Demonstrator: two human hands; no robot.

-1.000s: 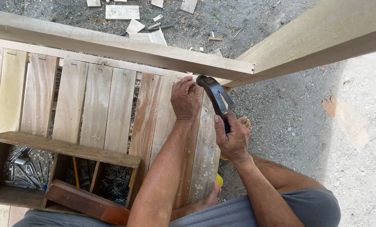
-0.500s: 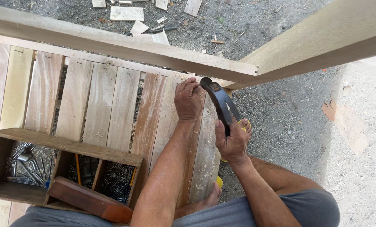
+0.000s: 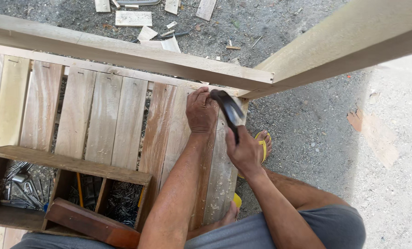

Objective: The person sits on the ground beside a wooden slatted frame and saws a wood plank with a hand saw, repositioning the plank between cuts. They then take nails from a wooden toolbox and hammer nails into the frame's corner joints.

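Rough bare wooden slats showing matt grain, dark metal hammer head looking dull, gritty gravel ground, shiny metal nails glinting

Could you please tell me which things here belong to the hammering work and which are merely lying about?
In use: hammer in right hand; left hand on the slatted wooden panel; frame rail.
Lying about: wood offcuts on the ground; wooden box of nails.

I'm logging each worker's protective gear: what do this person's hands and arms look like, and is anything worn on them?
Both are bare: the left hand and right hand have no gloves, and no sleeves, watch or bands show on the forearms. No rings are visible. Lower down, grey shorts and a yellow flip-flop are worn.
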